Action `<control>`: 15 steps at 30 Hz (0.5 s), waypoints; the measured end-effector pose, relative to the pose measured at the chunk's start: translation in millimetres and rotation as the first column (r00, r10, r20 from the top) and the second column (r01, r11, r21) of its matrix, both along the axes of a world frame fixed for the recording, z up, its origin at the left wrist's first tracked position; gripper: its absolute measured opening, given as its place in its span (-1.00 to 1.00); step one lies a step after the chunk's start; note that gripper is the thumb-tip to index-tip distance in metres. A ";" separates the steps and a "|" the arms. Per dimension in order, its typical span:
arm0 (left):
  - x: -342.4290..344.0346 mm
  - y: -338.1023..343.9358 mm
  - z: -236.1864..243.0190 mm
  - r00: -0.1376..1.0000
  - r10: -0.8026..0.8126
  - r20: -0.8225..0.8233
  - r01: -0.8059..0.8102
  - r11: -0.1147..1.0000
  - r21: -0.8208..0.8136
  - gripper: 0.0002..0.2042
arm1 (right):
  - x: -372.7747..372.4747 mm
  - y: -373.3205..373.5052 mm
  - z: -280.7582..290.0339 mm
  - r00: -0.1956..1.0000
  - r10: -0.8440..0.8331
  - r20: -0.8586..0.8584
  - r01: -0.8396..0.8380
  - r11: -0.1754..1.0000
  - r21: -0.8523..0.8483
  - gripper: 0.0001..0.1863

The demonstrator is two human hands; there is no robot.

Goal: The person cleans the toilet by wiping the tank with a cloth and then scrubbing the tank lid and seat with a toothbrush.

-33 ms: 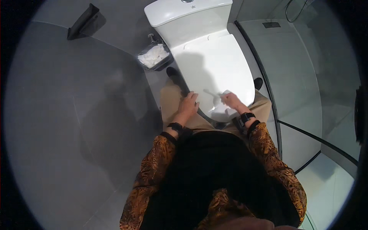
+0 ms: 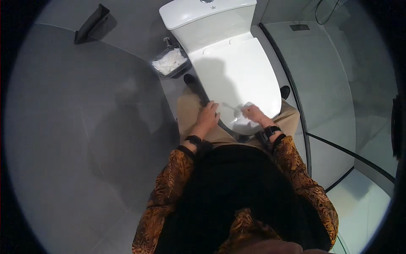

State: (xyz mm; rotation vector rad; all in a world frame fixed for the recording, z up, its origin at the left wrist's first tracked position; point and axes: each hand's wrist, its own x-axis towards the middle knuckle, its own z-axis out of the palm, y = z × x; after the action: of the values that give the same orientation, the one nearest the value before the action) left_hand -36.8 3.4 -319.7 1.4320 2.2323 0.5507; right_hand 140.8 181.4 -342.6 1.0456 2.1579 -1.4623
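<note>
A white toilet lid lies closed between my knees. My left hand rests at the lid's near left edge, fingers stretched out and the thumb apart, holding nothing that I can see. Over the near part of the lid, my right hand is closed on a slim pale stick-like tool. The tool points left across the lid; it is blurred, and its kind does not show. A dark shadow of my head and hands falls on the lid.
The toilet cistern stands at the far end. A lined waste bin with crumpled white paper is left of the toilet. On the right is a glass shower partition with a black frame. A dark wall fixture sits far left.
My right hand has shifted slightly to the left over the lid with the tool in it. My left hand stays in place.
</note>
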 end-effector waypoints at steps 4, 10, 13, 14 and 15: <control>-0.1 0.3 -0.4 0.999 0.003 0.032 -0.003 1.000 0.003 -0.64 | 1.4 -12.5 -2.8 0.995 0.100 0.002 -0.100 0.992 -0.081 -0.57; -1.3 -2.0 0.2 1.000 -0.007 0.016 0.007 1.000 0.002 -0.65 | 23.2 39.2 -11.5 0.984 -0.163 -0.076 0.171 0.980 0.102 -0.47; -6.7 -7.6 -3.3 1.000 -0.002 0.019 0.003 1.000 -0.024 -0.66 | 21.3 46.9 -4.3 0.980 -0.199 0.022 0.196 0.975 0.108 -0.45; -5.4 -6.6 -2.7 1.000 -0.002 0.026 0.003 1.000 -0.010 -0.66 | 23.0 44.7 -6.3 0.979 -0.202 0.024 0.198 0.974 0.109 -0.45; -3.7 -5.1 -2.0 0.999 -0.002 0.033 0.002 1.000 0.003 -0.66 | 23.3 37.7 -9.9 0.978 -0.207 -0.007 0.207 0.975 0.079 -0.45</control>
State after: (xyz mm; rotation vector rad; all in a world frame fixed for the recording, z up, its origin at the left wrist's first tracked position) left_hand -40.6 -1.7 -321.8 1.4166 2.2048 0.5736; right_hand 164.1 219.1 -352.5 1.3343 2.1765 -1.4722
